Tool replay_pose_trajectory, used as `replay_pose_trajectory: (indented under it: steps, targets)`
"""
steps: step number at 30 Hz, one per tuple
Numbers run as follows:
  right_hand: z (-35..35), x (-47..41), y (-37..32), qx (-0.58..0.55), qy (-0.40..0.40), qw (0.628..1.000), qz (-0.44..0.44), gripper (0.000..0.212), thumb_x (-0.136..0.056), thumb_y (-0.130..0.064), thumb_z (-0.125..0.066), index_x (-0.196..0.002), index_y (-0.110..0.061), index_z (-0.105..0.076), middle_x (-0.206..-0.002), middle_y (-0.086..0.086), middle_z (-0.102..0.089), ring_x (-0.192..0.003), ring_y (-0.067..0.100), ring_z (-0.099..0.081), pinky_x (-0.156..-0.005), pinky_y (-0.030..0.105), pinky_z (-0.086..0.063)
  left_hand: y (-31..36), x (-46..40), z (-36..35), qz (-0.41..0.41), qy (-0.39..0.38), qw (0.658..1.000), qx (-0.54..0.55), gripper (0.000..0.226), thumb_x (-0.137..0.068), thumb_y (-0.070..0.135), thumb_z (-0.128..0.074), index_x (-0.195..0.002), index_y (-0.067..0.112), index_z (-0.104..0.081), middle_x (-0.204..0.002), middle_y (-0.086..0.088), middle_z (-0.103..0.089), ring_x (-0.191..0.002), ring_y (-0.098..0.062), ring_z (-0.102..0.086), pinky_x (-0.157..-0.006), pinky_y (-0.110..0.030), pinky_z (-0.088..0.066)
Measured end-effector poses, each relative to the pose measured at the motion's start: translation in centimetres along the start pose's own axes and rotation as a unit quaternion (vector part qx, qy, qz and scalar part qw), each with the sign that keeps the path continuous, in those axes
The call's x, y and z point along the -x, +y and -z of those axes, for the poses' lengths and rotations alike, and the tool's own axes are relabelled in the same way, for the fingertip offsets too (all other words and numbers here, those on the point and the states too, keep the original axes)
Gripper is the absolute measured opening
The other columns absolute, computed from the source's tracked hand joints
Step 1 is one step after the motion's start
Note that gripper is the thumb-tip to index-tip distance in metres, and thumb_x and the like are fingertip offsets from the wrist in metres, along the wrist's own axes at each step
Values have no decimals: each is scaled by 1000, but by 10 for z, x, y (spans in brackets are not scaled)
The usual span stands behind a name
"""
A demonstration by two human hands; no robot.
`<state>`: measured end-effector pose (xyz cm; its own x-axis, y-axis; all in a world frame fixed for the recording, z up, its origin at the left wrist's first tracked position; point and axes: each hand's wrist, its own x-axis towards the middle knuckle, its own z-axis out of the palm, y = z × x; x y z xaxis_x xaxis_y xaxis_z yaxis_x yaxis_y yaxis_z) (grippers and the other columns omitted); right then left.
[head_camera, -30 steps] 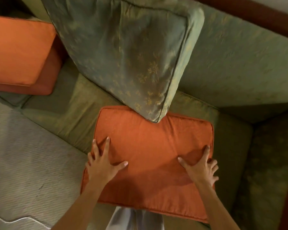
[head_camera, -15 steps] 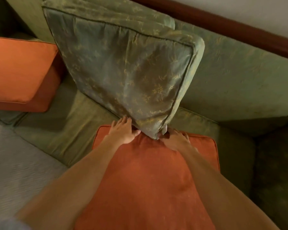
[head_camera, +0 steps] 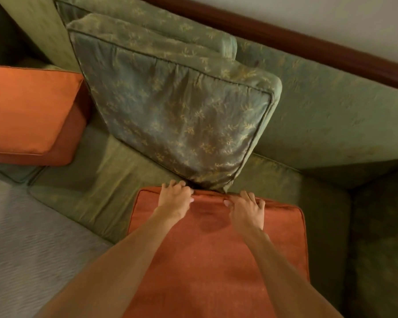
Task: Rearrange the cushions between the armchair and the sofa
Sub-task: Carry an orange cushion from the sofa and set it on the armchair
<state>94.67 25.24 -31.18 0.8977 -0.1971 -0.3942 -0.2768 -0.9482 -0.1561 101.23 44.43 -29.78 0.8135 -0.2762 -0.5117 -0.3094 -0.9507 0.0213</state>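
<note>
Flat cushion [head_camera: 216, 260] before leaning cushion [head_camera: 179, 115]

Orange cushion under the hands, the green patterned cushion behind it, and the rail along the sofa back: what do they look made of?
Orange cushion: woven fabric, matte with a slight sheen, piped edges; it dents between the hands, so probably soft filling.
Green patterned cushion: woven cloth with gold leaf sprigs, wrinkled, dark piping.
Rail: looks like dark reddish polished wood, going by its smooth gloss.

both hands, left hand [head_camera: 175, 199] and right hand [head_camera: 247, 208], rest on the far edge of the orange cushion [head_camera: 216, 260] lying on the sofa [head_camera: 319, 125]. a green cushion [head_camera: 177, 111] leans upright just behind, its corner touching that edge. another orange cushion [head_camera: 30, 113] sits far left.
</note>
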Motion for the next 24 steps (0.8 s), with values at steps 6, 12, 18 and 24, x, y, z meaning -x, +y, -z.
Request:
replay_pose_trajectory:
  steps: [6,12,18,24]
  targets:
    - [57,34,2,-87,92,992,8,25,-97,-35,-56,-99,-17,-73,-104,3,-65,-107,28,-57,-91,48,-38,5,44,52,-33,113,992,52,24,-97,25,-60,-119,28,-69,-117,2,-64,-112,-25,-58,-94,-38,-41]
    - [178,101,1,-136,295,945,36,15,-89,-28,-69,-89,-13,-73,-93,9,-62,-94,35,-59,-74,49,-50,10,110,179,-101,258,955,109,8,-91,22,-69,-93,21,-76,-90,-1,-67,-92,-28,-65,-86,-40,-42]
    - [187,164,11,-76,162,980,86,35,-93,-15,-57,-124,-30,-62,-165,8,-14,-145,37,-16,-107,59,-30,11,163,182,-177,251,945,115,24,-79,15,-82,-71,22,-60,-137,-9,-52,-131,-29,-41,-111,-46,-32]
    - [188,161,-23,-64,102,991,57,64,-90,-30,-65,-143,-11,-36,-164,9,-18,-150,33,-14,-114,59,-22,-23,148,173,-184,132,965,129,36,-85,13,-76,-90,24,-42,-163,-4,-27,-154,-22,-9,-122,-47,-6]
